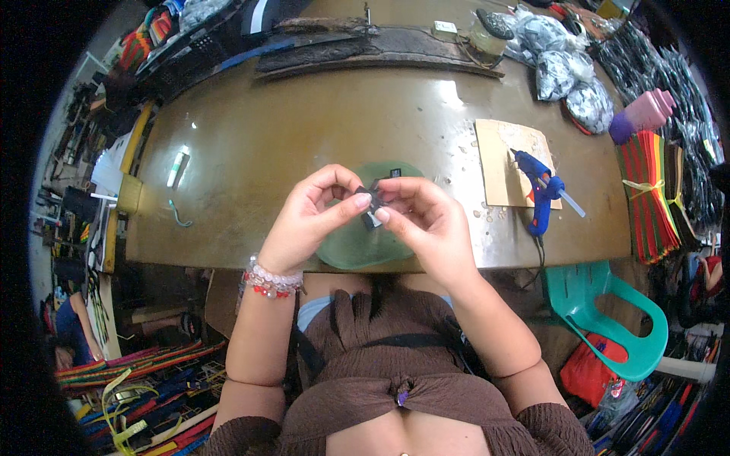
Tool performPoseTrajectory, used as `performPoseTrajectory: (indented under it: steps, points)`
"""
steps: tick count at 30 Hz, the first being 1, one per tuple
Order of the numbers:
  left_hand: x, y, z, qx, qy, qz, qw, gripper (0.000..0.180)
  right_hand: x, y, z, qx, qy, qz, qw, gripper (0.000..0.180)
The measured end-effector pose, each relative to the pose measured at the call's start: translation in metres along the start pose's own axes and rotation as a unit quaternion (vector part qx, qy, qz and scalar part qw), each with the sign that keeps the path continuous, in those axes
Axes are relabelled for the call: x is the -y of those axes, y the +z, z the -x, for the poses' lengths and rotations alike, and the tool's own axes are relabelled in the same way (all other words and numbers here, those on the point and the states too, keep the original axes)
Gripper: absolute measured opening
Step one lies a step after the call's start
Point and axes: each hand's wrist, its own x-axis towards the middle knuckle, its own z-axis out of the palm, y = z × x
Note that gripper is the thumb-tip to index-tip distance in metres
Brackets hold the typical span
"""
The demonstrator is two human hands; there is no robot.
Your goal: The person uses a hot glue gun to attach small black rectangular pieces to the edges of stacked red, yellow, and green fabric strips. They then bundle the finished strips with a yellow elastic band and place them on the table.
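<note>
Above the near part of the table, my left hand (313, 216) and my right hand (432, 220) meet, their thumbs and forefingers pinched on a small dark piece (370, 199). Its exact kind is too small to make out, and the fingertips hide part of it. Just under the fingers shows a black piece with a pale label-like patch (372, 220); I cannot tell whether it joins the held piece. A translucent green plate or mat (346, 249) lies below the hands. At its far side sits another small black piece (395, 173).
Right of my hands, a blue glue gun (540, 190) rests on a cardboard sheet (498, 159). A pink and purple bottle (645, 114) and striped bundled strips (646, 201) stand at the right edge. Beyond the table's near right corner is a green plastic chair (646, 319).
</note>
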Motion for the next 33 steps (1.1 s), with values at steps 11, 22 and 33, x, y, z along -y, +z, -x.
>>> performPoseTrajectory:
  steps: [11,22,33]
  points:
    - [0.008,0.000,-0.002,-0.075,0.080,-0.321,0.941,0.023,-0.003,-0.014,-0.006,-0.008,0.077,-0.094,0.993,0.015]
    - [0.013,0.015,-0.005,-0.115,0.109,-0.162,0.974,0.025,-0.001,-0.024,-0.007,-0.095,0.040,-0.011,0.995,0.008]
    - [0.021,-0.019,0.022,-0.090,-0.002,-0.505,0.858,0.017,0.000,-0.021,-0.008,-0.118,-0.047,0.245,0.961,0.015]
